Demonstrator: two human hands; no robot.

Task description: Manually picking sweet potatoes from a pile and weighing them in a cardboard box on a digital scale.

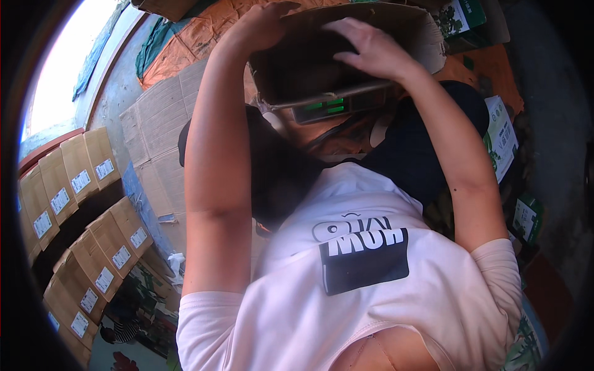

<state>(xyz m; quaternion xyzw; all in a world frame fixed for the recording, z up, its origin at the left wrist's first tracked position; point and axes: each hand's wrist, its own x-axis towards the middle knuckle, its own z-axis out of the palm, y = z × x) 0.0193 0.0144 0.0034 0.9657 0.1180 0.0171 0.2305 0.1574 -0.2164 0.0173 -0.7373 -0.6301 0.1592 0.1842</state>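
Note:
An open cardboard box (433, 43) stands in front of me at the top, its inside dark and its contents impossible to make out. Beneath its near edge shows a scale (325, 108) with green lit digits. At the box's left side my left hand (263, 26) reaches over the rim, fingers stretched out and partly in shadow. Over the opening, toward the right, my right hand (365, 46) is slightly blurred, with its thumb apart from the fingers. I see nothing held in either hand.
Closed cardboard boxes (102, 247) with white labels are stacked in rows at the left. A flat cardboard sheet (158, 130) and an orange tarp (179, 55) lie beside me. Green-and-white printed cartons (501, 139) stand at the right. Someone in a striped top (124, 331) is at lower left.

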